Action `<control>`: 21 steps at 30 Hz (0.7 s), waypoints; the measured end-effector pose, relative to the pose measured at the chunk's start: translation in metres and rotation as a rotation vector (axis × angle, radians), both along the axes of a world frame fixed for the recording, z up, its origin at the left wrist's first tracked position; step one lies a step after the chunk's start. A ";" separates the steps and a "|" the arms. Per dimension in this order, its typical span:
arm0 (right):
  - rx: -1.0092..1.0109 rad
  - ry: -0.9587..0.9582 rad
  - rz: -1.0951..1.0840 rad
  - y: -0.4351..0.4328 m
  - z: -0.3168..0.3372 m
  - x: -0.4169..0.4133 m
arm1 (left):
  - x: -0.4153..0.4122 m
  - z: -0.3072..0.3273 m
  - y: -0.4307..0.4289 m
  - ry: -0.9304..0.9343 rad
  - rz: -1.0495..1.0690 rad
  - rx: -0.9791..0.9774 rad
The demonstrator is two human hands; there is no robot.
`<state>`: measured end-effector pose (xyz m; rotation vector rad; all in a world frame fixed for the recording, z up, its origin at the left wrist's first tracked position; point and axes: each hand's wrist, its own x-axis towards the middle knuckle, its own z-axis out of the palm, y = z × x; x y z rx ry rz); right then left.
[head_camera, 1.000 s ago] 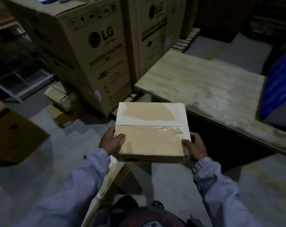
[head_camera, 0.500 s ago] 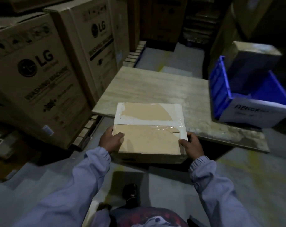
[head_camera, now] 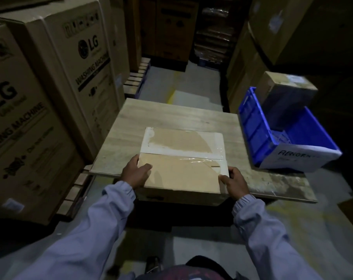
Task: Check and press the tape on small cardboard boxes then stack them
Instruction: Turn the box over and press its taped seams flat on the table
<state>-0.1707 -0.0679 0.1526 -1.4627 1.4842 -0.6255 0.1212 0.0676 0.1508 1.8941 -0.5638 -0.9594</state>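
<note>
A small flat cardboard box (head_camera: 181, 158) is held level over the near edge of a low wooden board (head_camera: 171, 116). Clear tape runs across the seam of its top, and white torn paper patches show on the far flap and the right corner. My left hand (head_camera: 134, 172) grips the box's left side with the thumb on top. My right hand (head_camera: 234, 181) grips the near right corner. Whether the box touches the board I cannot tell.
Tall washing machine cartons (head_camera: 56, 81) stand close on the left on a pallet. A blue plastic bin (head_camera: 289, 142) with a handwritten label sits on the board's right, with a brown box (head_camera: 286, 91) leaning in it. More cartons fill the right and the back.
I have turned and stepped toward the wooden board with the box in both hands. The box now reaches over the board's near edge, and the blue bin has come into view.
</note>
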 end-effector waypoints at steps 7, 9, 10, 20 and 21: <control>0.025 0.010 -0.011 -0.028 -0.004 0.021 | 0.024 -0.009 -0.033 -0.020 -0.039 0.013; 0.038 0.015 -0.018 -0.038 -0.005 0.026 | 0.029 -0.013 -0.044 -0.009 -0.029 0.006; 0.045 0.015 -0.014 -0.043 -0.006 0.028 | 0.030 -0.014 -0.050 -0.010 -0.028 0.006; 0.114 -0.048 0.011 -0.131 -0.028 0.058 | 0.054 -0.027 -0.124 -0.043 -0.049 0.040; 0.123 -0.056 0.004 -0.140 -0.032 0.061 | 0.058 -0.030 -0.134 -0.041 -0.050 0.046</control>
